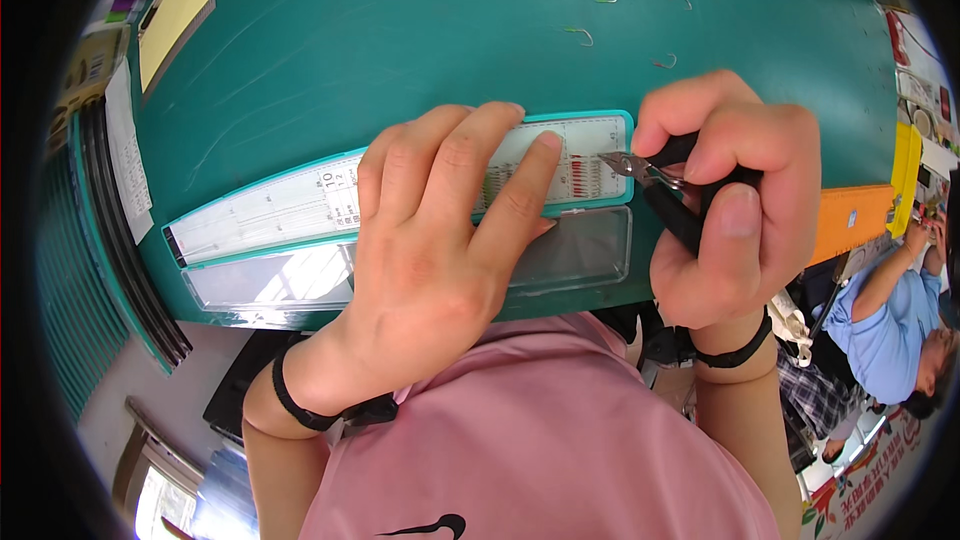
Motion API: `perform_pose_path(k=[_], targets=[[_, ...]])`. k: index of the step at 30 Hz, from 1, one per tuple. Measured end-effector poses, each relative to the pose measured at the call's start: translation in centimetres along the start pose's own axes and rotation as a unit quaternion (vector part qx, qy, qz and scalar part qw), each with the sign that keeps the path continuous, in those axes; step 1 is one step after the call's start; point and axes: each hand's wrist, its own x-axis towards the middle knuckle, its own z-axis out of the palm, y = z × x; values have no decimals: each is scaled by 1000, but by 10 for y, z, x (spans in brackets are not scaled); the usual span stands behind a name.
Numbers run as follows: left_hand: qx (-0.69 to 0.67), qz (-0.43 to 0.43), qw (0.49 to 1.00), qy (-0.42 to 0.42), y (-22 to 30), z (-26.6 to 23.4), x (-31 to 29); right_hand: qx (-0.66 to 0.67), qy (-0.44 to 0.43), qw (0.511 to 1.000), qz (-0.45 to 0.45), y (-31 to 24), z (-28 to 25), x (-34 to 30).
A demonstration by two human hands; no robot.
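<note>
A long, narrow teal-edged rig case (250,210) lies opened on the green work surface. Its white printed card holds fine lines and a row of small fish hooks (583,178) near the right end. My left hand (430,210) rests flat across the case with fingers spread, covering its middle; the index fingertip presses beside the hooks. In my right hand (740,210) are small cutting pliers (680,210) with black grips. The pliers' pointed jaws sit over the card's right end, close to the hook row. Whether the jaws touch a hook I cannot tell.
Several loose hooks (586,37) lie beyond the case. The clear lid (570,250) is folded toward me. A yellow sheet (175,10) is at the far left, dark rails (125,230) at the left edge, an orange strip (850,222) at right. Another person (885,310) sits at the far right.
</note>
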Motion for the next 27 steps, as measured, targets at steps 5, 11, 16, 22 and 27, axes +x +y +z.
perform_pose_path(k=[5,11,16,22,27], targets=[[-10,0,1000,4,-1,2,-1,11,-6,1000,-27,5,1,-1],[-17,-2,1000,1,2,3,2,18,-13,1000,-9,0,-1,-3],[-14,32,999,29,-8,2,-1,31,39,999,12,-11,-17,3],[-30,71,994,81,21,17,3,80,177,981,-15,-11,-76,5],[3,42,985,165,41,28,7,119,202,972,12,-9,-108,-1]])
